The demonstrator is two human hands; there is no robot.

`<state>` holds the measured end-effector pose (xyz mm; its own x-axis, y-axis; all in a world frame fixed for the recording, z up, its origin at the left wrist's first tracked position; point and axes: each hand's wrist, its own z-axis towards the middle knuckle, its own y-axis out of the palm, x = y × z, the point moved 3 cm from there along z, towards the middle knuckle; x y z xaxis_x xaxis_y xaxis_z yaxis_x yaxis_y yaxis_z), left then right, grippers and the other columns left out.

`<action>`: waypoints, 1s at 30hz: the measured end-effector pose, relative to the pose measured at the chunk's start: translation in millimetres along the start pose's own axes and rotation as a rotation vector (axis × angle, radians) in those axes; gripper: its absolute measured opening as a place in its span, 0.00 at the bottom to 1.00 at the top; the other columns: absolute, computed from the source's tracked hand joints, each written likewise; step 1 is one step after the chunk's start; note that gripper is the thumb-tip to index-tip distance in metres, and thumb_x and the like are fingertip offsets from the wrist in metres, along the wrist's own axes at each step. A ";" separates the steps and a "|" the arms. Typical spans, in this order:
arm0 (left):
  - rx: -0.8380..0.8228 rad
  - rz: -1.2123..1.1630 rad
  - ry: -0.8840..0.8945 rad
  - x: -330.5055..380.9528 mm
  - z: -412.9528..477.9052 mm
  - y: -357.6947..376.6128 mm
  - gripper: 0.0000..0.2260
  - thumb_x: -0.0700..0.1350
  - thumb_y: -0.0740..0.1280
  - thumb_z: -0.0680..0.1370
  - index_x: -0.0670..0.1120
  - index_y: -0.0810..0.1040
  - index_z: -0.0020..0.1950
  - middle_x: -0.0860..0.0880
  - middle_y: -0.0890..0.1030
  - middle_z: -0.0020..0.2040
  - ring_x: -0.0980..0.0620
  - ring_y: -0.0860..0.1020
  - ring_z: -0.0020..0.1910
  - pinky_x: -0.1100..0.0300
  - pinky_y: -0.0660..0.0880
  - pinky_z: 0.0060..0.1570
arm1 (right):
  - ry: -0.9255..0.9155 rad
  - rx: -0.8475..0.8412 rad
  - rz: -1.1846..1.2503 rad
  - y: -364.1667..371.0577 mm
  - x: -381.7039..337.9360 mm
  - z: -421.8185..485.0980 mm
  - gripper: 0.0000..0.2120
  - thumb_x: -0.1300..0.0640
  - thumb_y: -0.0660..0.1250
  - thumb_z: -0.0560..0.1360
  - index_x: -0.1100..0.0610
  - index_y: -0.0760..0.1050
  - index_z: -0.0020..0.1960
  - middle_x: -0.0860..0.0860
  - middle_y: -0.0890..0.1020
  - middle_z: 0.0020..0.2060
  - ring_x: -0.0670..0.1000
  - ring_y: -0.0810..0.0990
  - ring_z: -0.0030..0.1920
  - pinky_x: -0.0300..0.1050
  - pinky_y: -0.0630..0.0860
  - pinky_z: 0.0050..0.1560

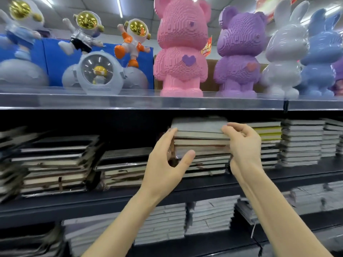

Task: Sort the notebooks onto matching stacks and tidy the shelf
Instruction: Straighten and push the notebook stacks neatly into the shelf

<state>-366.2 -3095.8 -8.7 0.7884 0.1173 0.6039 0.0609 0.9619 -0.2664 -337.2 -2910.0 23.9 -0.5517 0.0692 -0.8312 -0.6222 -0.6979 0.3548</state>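
Grey notebook [199, 126] atop stack [203, 152], L hand [163, 164], R hand [243, 143] on ends

Notebook stacks [201, 145] on shelf [111, 200], toy figures [181, 47] above.

Grey notebook [199, 127] flat atop middle-shelf stack [202, 156]

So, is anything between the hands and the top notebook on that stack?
Nothing visible: the left hand touches one end of the top notebook, the right hand pinches the other, atop the stack.
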 end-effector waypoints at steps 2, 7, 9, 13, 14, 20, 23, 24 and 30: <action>0.049 0.061 0.055 6.7 -19.7 -10.6 0.32 0.63 0.67 0.72 0.58 0.62 0.73 0.58 0.65 0.73 0.64 0.61 0.72 0.59 0.64 0.70 | 0.008 -0.045 0.049 1.7 -0.6 -20.2 0.06 0.63 0.69 0.73 0.56 0.77 0.50 0.51 0.76 0.39 0.46 0.73 0.37 0.32 0.71 0.35; 0.193 0.184 0.088 -7.7 -48.8 -57.9 0.30 0.60 0.66 0.72 0.56 0.63 0.71 0.54 0.68 0.72 0.61 0.64 0.71 0.65 0.64 0.67 | -0.002 -0.173 0.088 43.1 13.0 -59.2 0.06 0.61 0.70 0.73 0.51 0.78 0.47 0.52 0.78 0.45 0.49 0.75 0.42 0.38 0.73 0.39; 0.230 0.223 0.062 -16.1 -52.4 -77.0 0.30 0.60 0.66 0.71 0.56 0.63 0.71 0.55 0.68 0.71 0.64 0.64 0.70 0.71 0.62 0.66 | -0.009 -0.209 0.086 67.8 20.4 -66.7 0.06 0.61 0.70 0.73 0.51 0.78 0.47 0.49 0.77 0.43 0.49 0.75 0.45 0.41 0.72 0.44; 0.278 0.258 -0.009 -38.0 -53.0 -107.0 0.30 0.62 0.66 0.70 0.57 0.63 0.70 0.57 0.68 0.70 0.65 0.64 0.70 0.70 0.63 0.66 | -0.003 -0.273 0.073 110.6 35.4 -75.7 0.06 0.61 0.69 0.74 0.53 0.78 0.50 0.44 0.77 0.43 0.45 0.75 0.46 0.35 0.73 0.45; 0.283 0.264 -0.029 -44.7 -52.0 -113.7 0.31 0.62 0.67 0.70 0.56 0.63 0.70 0.59 0.68 0.70 0.65 0.64 0.69 0.67 0.64 0.67 | 0.010 -0.287 0.060 120.2 40.8 -76.7 0.06 0.60 0.69 0.74 0.52 0.78 0.49 0.44 0.78 0.44 0.45 0.75 0.47 0.39 0.74 0.48; 0.175 0.397 -0.194 -72.4 -37.4 -124.4 0.31 0.55 0.67 0.74 0.50 0.60 0.75 0.55 0.65 0.72 0.58 0.62 0.72 0.65 0.60 0.67 | -0.018 -0.331 -0.220 148.2 71.5 -67.8 0.03 0.50 0.67 0.75 0.49 0.76 0.47 0.46 0.79 0.43 0.55 0.80 0.48 0.57 0.78 0.52; 0.131 0.487 -0.244 -70.3 -27.1 -121.8 0.31 0.54 0.65 0.77 0.48 0.59 0.76 0.50 0.62 0.76 0.53 0.60 0.74 0.61 0.59 0.68 | -0.147 -0.507 -0.463 141.5 65.4 -62.7 0.14 0.46 0.64 0.77 0.52 0.78 0.57 0.47 0.81 0.50 0.54 0.81 0.51 0.55 0.78 0.53; 0.125 0.535 -0.264 -68.2 -26.2 -121.1 0.31 0.55 0.64 0.77 0.47 0.59 0.76 0.49 0.61 0.76 0.52 0.60 0.74 0.59 0.59 0.69 | -0.172 -0.556 -0.522 136.7 63.3 -64.0 0.16 0.47 0.64 0.77 0.53 0.77 0.62 0.47 0.81 0.53 0.50 0.79 0.54 0.49 0.76 0.56; 0.383 0.785 0.056 -39.0 -61.2 -110.6 0.22 0.52 0.64 0.78 0.38 0.73 0.66 0.37 0.73 0.66 0.41 0.71 0.66 0.52 0.67 0.66 | -0.537 -0.166 -0.600 57.0 51.4 -91.9 0.13 0.51 0.64 0.78 0.54 0.80 0.59 0.45 0.83 0.45 0.40 0.80 0.43 0.34 0.75 0.42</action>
<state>-366.3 -3221.9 -48.8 0.5460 0.7777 0.3115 -0.7138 0.6265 -0.3131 -349.9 -3011.7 -38.0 -0.3684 0.7666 -0.5260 -0.8287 -0.5272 -0.1880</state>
